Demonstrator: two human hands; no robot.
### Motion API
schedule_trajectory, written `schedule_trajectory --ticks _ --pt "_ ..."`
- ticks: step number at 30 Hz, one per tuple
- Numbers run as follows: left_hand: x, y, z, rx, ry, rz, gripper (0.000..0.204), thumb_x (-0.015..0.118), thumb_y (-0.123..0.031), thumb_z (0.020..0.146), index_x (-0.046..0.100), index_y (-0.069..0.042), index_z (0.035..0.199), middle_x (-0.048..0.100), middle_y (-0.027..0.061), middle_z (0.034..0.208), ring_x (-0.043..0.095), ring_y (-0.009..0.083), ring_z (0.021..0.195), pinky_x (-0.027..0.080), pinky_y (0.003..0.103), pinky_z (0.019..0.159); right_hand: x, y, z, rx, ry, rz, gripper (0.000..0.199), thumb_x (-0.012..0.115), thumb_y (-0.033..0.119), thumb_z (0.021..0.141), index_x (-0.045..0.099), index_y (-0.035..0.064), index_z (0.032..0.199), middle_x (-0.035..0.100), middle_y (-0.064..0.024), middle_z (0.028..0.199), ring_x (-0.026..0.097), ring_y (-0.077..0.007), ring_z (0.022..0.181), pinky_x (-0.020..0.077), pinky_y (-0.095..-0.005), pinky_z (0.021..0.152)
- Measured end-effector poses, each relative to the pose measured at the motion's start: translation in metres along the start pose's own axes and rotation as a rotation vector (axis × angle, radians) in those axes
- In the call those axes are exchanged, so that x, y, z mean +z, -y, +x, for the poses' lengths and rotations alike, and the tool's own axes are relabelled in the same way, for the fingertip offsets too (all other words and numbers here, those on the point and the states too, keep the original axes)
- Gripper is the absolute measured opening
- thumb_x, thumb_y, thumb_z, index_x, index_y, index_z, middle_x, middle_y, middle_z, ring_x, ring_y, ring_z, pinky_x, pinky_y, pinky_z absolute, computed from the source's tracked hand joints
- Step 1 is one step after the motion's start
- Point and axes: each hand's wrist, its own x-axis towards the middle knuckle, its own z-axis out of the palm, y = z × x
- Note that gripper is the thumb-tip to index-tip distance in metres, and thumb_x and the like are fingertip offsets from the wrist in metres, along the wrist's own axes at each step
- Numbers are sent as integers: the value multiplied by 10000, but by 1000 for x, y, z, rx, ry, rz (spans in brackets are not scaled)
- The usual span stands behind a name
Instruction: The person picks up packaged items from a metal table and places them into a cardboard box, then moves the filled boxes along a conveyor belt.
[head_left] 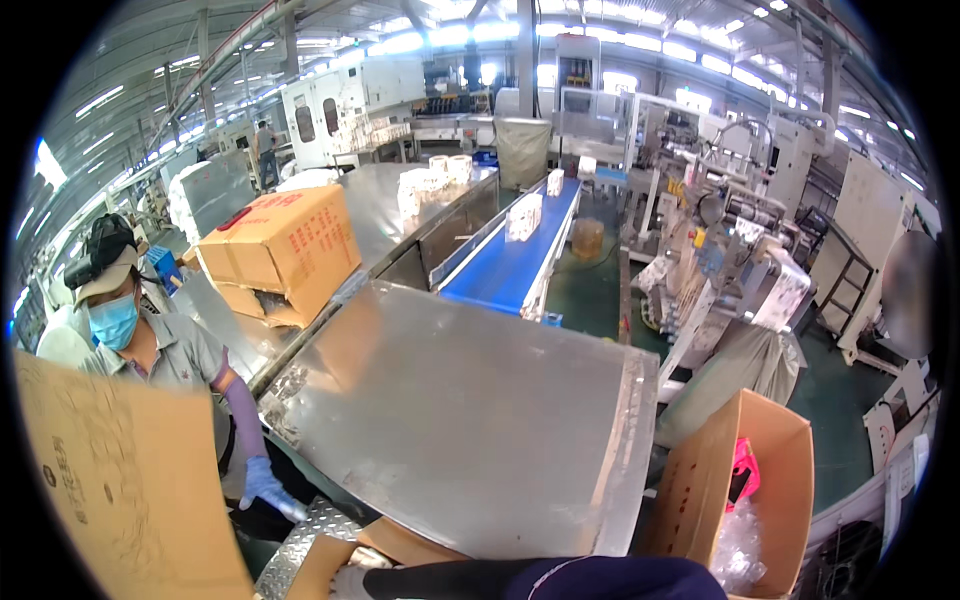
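My right arm, in a dark sleeve, stretches leftward along the lower edge. At its end my right hand (350, 583), in a pale glove, is beside the brown flaps (322, 562) of a cardboard box; its fingers are hidden. My left hand is out of view. A large cardboard panel (130, 480) stands upright at the lower left. Behind it a co-worker in a mask and cap reaches down with a blue-gloved hand (270, 488) near a ribbed metal plate (305, 540). In front of me lies a bare metal tabletop (470, 410).
A closed carton (280, 245) rests on the metal surface at left. White packs (524, 217) ride a blue conveyor belt (505, 275); more packs (425, 185) stand beside it. At right an open carton (690, 490) holds clear plastic and a pink item (742, 470). Machinery (745, 225) stands beyond.
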Motion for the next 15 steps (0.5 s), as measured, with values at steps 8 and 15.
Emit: schedule_trajectory --ticks 8,15 --pt "103 196 -69 -553 -271 -24 758 604 -428 808 397 61 1349 448 231 1385 480 374 1217 350 436 1057 -22 17 -83 -395 -684 -103 604 459 496 898 426 149 1390 296 -161 1517 229 -347 1417 132 -549 1130" --pt "-68 123 -69 -407 -389 -291 516 634 -120 767 518 66 1234 535 283 1271 515 445 1135 382 469 1019 -73 49 -114 408 -487 148 620 619 325 793 452 23 1307 460 -228 1277 420 -384 1210 329 -438 1042"
